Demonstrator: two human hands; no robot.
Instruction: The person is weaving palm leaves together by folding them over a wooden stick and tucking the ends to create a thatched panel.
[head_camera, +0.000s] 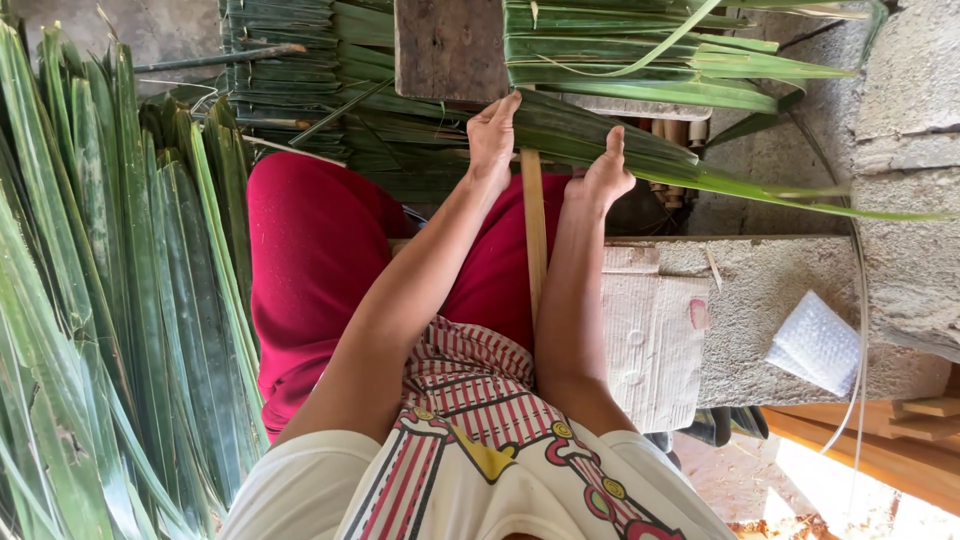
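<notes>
Over the red-clad lap, both hands press on a folded bundle of long green palm leaves (590, 135) — the left hand (493, 135) lies flat with fingers spread on the leaf, the right hand (606, 172) curls around the leaf's edge, fingertips tucked out of sight. A thin wooden stick (534, 230) runs between the forearms, its lower end hidden by the striped shirt. More leaves (100, 300) stack along the left edge, cut off by the frame — a bubble-wrap piece (818, 342) lies on the concrete slab (760, 290).
</notes>
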